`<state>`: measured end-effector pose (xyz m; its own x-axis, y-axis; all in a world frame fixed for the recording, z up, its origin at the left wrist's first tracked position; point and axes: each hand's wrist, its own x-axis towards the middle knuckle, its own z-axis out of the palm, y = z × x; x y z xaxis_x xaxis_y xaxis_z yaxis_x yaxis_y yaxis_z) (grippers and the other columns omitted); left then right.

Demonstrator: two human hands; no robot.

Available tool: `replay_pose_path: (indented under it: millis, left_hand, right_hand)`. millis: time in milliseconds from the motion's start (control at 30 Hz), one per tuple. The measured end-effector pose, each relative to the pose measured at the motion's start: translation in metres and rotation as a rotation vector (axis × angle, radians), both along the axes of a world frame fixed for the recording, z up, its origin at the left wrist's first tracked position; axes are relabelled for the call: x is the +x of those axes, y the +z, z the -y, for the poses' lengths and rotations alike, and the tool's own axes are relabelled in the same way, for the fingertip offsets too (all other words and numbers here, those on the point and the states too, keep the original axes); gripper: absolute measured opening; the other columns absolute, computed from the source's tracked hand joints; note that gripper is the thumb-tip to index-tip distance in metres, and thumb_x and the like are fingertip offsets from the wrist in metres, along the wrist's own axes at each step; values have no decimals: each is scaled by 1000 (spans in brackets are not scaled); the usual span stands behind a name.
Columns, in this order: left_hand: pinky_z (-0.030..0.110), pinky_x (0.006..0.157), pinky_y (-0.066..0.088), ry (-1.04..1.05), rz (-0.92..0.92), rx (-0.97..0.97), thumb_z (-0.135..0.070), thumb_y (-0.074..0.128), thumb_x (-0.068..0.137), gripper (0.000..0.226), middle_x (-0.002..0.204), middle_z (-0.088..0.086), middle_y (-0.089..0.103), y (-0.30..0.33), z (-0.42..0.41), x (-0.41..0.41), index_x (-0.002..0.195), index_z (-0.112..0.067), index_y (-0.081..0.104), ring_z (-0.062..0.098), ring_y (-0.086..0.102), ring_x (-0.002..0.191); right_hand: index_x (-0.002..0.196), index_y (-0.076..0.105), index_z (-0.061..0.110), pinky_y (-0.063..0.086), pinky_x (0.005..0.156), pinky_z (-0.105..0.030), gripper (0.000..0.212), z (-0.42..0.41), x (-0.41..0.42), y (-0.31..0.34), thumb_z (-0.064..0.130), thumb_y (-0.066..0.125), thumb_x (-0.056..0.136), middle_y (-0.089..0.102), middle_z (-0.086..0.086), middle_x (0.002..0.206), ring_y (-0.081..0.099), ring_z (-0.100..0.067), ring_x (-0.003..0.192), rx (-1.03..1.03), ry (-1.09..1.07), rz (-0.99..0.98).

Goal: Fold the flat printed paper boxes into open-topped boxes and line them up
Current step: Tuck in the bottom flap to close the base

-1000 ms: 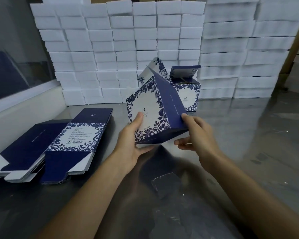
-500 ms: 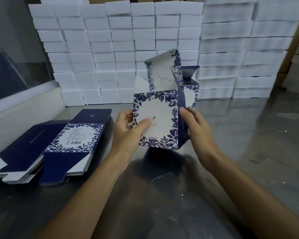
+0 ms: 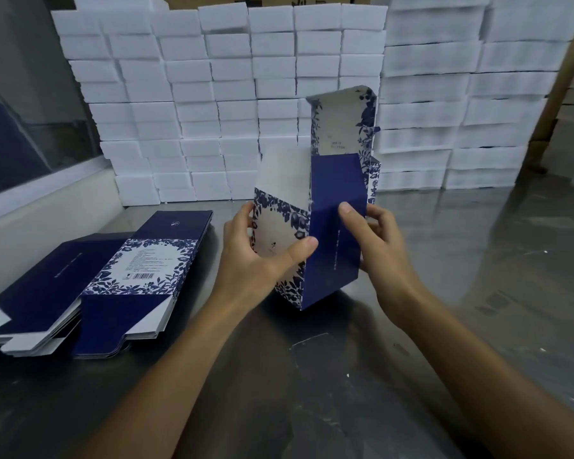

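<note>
Two hands hold one box (image 3: 328,233) upright at the frame's centre, its lower corner at or just above the steel table (image 3: 478,293); whether it touches, I cannot tell. The box is thin printed card: one face pale with a blue leaf border, the adjoining face plain navy with a fine line of white print. It is squared into a tall tube, open at the top, with a rounded lid flap standing up at 12 o'clock and a plain white flap beside it.

The left hand (image 3: 262,256) grips the floral face from 9 o'clock, thumb laid across the front to the corner crease, fingers curled behind the far edge. The right hand (image 3: 378,240) grasps the navy face from 3 o'clock, thumb flat on the panel, fingers wrapped round its back edge. Both forearms reach in from 6 o'clock.

At 9 o'clock lie two stacks of flats (image 3: 140,279), glossy, navy and floral, a barcode showing on the top sheet. Another box (image 3: 375,180) peeks out just behind the held one. White foam blocks (image 3: 229,94), matte and rectangular, are stacked like a wall from 10 to 2 o'clock. The table is dull, scuffed and reflective.
</note>
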<state>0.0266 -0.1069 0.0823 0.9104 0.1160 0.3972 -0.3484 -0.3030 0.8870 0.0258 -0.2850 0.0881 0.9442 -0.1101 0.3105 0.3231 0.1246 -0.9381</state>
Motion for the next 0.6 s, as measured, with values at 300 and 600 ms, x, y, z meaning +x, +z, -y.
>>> replay_pose_path:
  millis: [300,600]
  left_hand:
    - [34,111,40,214,249,155,-51,93,51,118,135,-5,33,-8,4,-1,146,-17,30,8,39,126]
    - [16,104,34,276,409,324,-65,81,53,126,143,4,37,-18,6,-2,148,-9,22,8,36,131]
  right_hand:
    - [126,54,31,58,80,-25,58,-1,2,0,56,73,77,63,9,122,66,0,98,-24,-52,-76]
    - [85,75,18,60,63,-26,27,-6,3,-3,42,66,93,75,9,77,73,-14,68,-85,71,-70]
